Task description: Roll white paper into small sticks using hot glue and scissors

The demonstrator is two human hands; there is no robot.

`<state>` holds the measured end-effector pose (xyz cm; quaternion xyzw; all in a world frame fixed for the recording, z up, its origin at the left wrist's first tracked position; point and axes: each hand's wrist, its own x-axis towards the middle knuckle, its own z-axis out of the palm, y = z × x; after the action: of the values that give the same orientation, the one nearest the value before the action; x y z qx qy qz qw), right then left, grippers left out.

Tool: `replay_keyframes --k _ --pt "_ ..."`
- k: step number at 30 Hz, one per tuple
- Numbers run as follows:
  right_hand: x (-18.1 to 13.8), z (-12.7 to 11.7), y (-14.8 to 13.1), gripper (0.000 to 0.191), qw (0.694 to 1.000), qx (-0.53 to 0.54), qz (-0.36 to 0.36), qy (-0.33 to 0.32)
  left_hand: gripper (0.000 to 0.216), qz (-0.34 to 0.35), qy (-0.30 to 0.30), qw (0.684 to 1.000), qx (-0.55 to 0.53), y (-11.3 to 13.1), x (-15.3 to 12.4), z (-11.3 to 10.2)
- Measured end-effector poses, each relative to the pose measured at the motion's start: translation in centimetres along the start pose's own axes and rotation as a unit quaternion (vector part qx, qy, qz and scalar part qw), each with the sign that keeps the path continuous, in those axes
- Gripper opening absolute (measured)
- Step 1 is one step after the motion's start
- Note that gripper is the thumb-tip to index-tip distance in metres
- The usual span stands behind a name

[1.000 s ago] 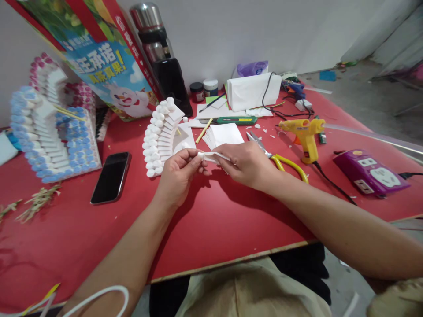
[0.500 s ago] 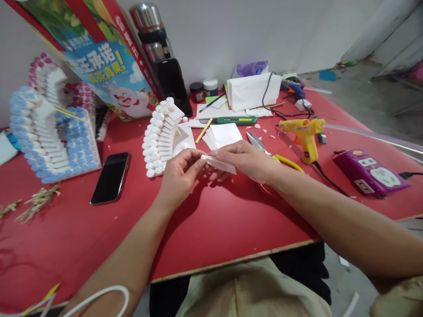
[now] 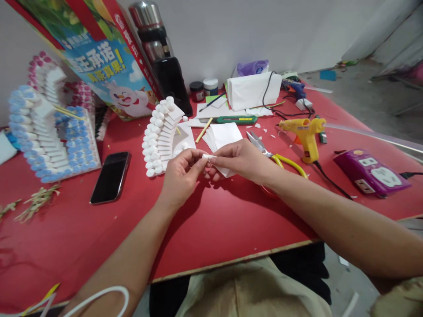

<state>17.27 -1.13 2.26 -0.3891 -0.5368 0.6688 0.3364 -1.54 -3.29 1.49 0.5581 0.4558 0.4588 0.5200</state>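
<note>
Above the red table (image 3: 211,220), my left hand (image 3: 180,176) and my right hand (image 3: 243,159) meet fingertip to fingertip. Both pinch a small white piece of paper (image 3: 218,166), rolled at its end between the fingers. Its flat part hangs under my right hand. Just behind the hands stands a white stepped paper model (image 3: 161,134) edged with white rolled ends. A stack of white paper sheets (image 3: 223,134) lies beyond my right hand.
Scissors with yellow handles (image 3: 277,156), a yellow glue gun (image 3: 306,132) and a purple power strip (image 3: 372,172) lie to the right. A black phone (image 3: 110,177) and a blue-tipped paper model (image 3: 49,134) sit left. A thermos (image 3: 158,53) and a printed carton (image 3: 99,57) stand behind.
The right hand has shifted slightly left, and the paper piece has turned from lying out flat between the hands to hanging under the right fingers.
</note>
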Motion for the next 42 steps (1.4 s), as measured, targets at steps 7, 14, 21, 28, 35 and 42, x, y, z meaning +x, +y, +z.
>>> replay_keyframes --k 7,14,21,28,35,42 --pt "-0.4 1.0 0.4 0.025 0.96 -0.222 -0.105 0.134 0.021 0.006 0.045 0.999 0.015 0.1 -0.5 1.4" --pt "-1.2 1.4 -0.4 0.025 0.932 -0.298 -0.166 0.119 0.014 0.078 0.103 0.989 0.067 -0.3 -0.7 1.8" --pt "-0.7 -0.3 -0.2 0.022 0.887 -0.394 -0.235 0.048 0.024 -0.011 0.022 1.0 -0.011 -0.3 0.1 -0.1" --pt "-0.6 -0.6 -0.3 0.028 0.884 -0.403 -0.236 0.01 0.021 -0.032 0.015 0.999 0.01 0.2 0.3 -1.0" --pt "-0.9 -0.2 -0.3 0.024 0.887 -0.389 -0.246 0.035 0.011 0.099 0.074 0.99 0.064 -0.3 -0.4 0.3" --pt "-0.8 -0.5 -0.4 0.021 0.886 -0.379 -0.265 0.039 0.016 0.141 0.041 0.981 0.13 0.2 -0.8 0.3"
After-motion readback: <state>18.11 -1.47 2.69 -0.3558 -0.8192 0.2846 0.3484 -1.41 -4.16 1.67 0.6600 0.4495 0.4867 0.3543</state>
